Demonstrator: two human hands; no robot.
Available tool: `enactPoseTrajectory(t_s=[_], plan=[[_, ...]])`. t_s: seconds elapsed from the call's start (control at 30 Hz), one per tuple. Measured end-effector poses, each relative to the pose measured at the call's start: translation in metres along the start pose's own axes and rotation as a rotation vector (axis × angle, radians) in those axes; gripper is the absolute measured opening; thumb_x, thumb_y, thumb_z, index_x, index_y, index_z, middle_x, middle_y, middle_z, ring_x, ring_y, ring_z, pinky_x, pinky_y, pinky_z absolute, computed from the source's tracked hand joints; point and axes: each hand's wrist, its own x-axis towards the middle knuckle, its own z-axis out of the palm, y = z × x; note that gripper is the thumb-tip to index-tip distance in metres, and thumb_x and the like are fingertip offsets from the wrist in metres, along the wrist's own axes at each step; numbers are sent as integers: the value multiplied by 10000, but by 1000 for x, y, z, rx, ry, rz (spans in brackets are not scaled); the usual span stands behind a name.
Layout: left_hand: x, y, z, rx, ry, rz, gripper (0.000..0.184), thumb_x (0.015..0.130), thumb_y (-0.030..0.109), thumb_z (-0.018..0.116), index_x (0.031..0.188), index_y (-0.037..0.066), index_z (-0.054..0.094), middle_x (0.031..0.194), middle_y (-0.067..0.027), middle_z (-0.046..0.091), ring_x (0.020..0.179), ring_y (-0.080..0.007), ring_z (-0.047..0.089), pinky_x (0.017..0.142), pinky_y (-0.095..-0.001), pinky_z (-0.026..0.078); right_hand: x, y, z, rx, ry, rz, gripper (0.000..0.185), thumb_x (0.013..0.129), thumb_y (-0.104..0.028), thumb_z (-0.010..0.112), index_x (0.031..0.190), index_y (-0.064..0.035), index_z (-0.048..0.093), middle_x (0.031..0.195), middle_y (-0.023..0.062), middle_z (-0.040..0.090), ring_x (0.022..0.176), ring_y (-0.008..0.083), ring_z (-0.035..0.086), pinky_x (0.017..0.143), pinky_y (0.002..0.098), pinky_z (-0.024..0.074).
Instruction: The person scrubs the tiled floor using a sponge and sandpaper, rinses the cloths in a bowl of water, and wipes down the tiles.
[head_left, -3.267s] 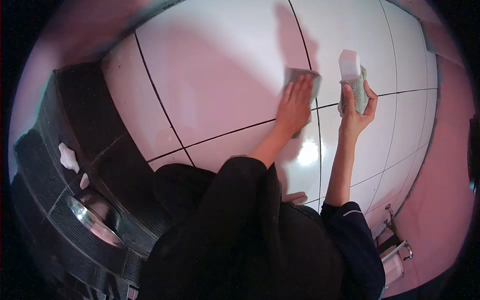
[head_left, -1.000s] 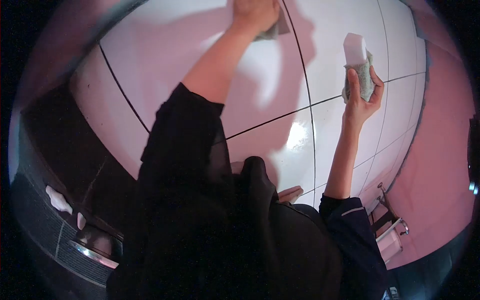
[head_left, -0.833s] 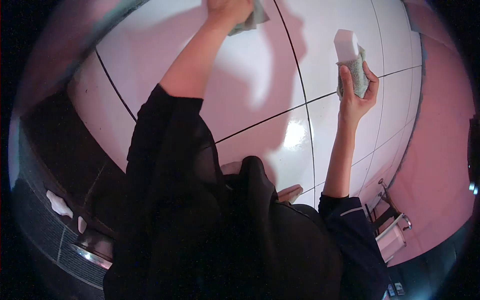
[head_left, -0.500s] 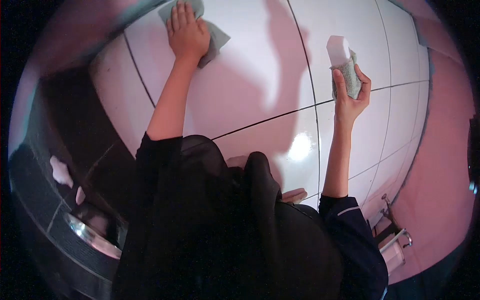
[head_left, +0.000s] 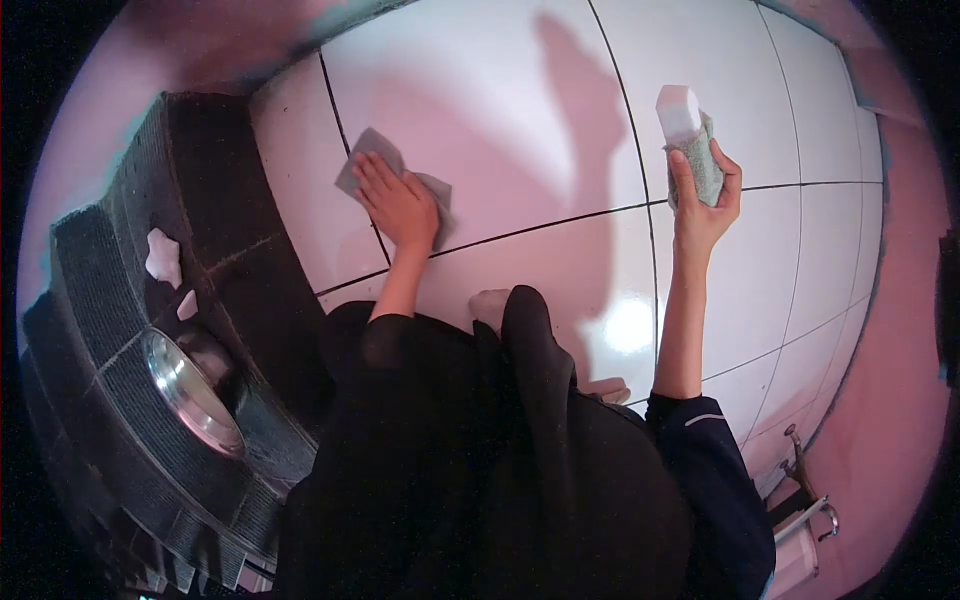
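My left hand (head_left: 402, 212) lies flat with its fingers stretched over a grey cloth (head_left: 370, 150), pressing it against the white tiled floor (head_left: 460, 90). The cloth sticks out beyond the fingertips and on the thumb side. In my right hand (head_left: 705, 205), thumb and fingers close around a green terry cloth (head_left: 708, 165). That cloth is wrapped round a white angular object (head_left: 679, 108), whose faceted end points away from me. Its other end is hidden in the cloth and palm, so its kind cannot be made out. The right hand appears to be held above the floor.
Dark steps (head_left: 225, 190) run along the left side. On them stand a shiny metal basin (head_left: 195, 395) and white patches (head_left: 163, 258) that look like foam or a rag. A pink wall (head_left: 900, 330) borders the right, with a metal-handled thing (head_left: 805, 490) beside it.
My left hand has swept the grey cloth back towards me across the tiles. My right hand stays nearly still with its wrapped object. The view has shifted, showing more of the steps.
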Motion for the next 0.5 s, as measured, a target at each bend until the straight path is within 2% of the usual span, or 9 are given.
enactPoseTrajectory(t_s=[0.03,0.1,0.2,0.3,0.43,0.5], plan=[[-7,8,-1,13,-32,19,611,930,225,412,1450,-55,260,1534,-221,225,1423,-373,200,1140,-510,157,0,-3,1,0,-4,-3,369,787,-72,782,1093,-17,583,1017,80,607,906,143,612,795,266,527],[-18,25,0,-19,-35,30,618,926,224,416,1452,-56,255,1538,-218,217,1426,-369,194,1141,-512,153,2,-5,1,-6,3,-33,377,759,-9,785,1067,-8,567,964,82,617,811,125,626,689,234,549],[-25,39,0,-72,-50,67,635,917,222,427,1460,-49,239,1549,-207,193,1434,-357,174,1144,-514,139,2,-5,5,79,15,16,381,754,-4,787,1065,-10,567,962,79,616,820,122,625,683,235,548],[-25,64,-2,-128,-186,218,632,917,221,421,1463,-38,239,1549,-204,189,1437,-356,161,1151,-506,130,3,-3,4,13,12,3,380,755,-9,787,1067,-8,571,959,79,615,841,123,623,704,243,548],[-28,106,6,-177,-213,342,636,896,214,444,1453,-34,266,1544,-195,208,1438,-344,167,1154,-502,137,6,7,-1,-74,1,-17,386,756,-31,796,1072,-5,574,973,80,615,852,122,615,732,250,536],[-34,130,14,-277,-277,439,645,874,216,466,1445,-26,286,1537,-183,229,1436,-333,180,1158,-504,140,7,10,0,26,31,57,397,754,-57,806,1076,-2,580,994,80,613,868,122,605,759,250,516]])
